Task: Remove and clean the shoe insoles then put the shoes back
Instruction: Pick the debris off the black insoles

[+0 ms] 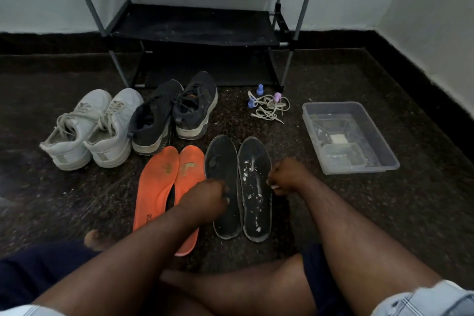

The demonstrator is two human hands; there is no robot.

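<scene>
On the dark speckled floor (333, 213) in front of a black shoe rack (195, 25), four insoles are laid out side by side. Two orange insoles (159, 187) lie to the left, and two black insoles (254, 187) to the right, the right-hand one flecked with white bits. The left hand (205, 197) is held over the boundary between the orange pair and the left black insole; its fingers are curled downward onto the black insole, though whether anything is pinched cannot be told. The right hand (284, 174) is placed at the right edge of the flecked black insole, its fingers curled together; something small and pale is seen at the fingertips, but it cannot be made out. Behind the insoles, a pair of white sneakers (89, 128) and a pair of dark sneakers (174, 110) are stood next to each other. Loose pale shoelaces (270, 108) and small purple pieces are seen near the rack's foot. A clear plastic tub (384, 151) is set well to the right.
</scene>
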